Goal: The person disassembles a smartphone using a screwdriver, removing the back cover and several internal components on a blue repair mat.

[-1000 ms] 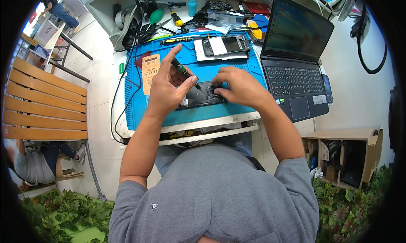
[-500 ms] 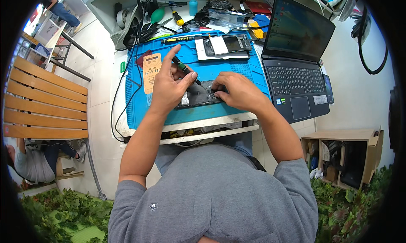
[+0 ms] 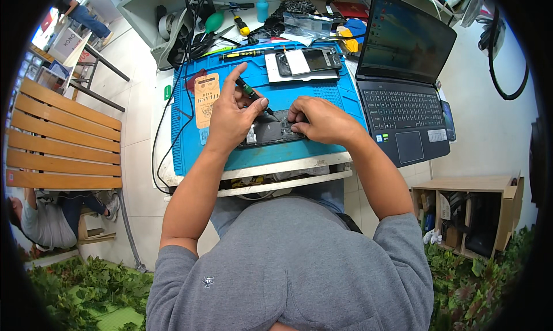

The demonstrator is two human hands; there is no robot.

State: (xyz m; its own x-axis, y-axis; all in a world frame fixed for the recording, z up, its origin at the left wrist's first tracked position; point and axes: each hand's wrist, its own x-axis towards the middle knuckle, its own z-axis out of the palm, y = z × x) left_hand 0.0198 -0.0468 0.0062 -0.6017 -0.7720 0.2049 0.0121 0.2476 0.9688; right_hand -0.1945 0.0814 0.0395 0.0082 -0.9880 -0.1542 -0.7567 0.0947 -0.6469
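An opened phone (image 3: 269, 133) lies on the blue work mat (image 3: 190, 152), its dark inside facing up. My left hand (image 3: 231, 113) is closed round a black-and-green screwdriver (image 3: 249, 90), index finger raised. The screwdriver slants down to the right, with its tip over the phone's upper part. At the phone's right end my right hand (image 3: 322, 119) is bent down, thumb and fingertips pinched together against it. Whatever is between those fingertips is too small or hidden to make out.
A second phone (image 3: 314, 61) rests on a white box behind my hands. A tan card (image 3: 206, 100) lies to the left, a yellow-black screwdriver (image 3: 242, 54) behind it. The open laptop (image 3: 403, 112) stands at right. Black cables (image 3: 187, 60) hang at left. Tools and bags crowd the back.
My right hand has shifted very slightly at the phone's right end, its fingers more curled. The left hand and screwdriver have barely moved.
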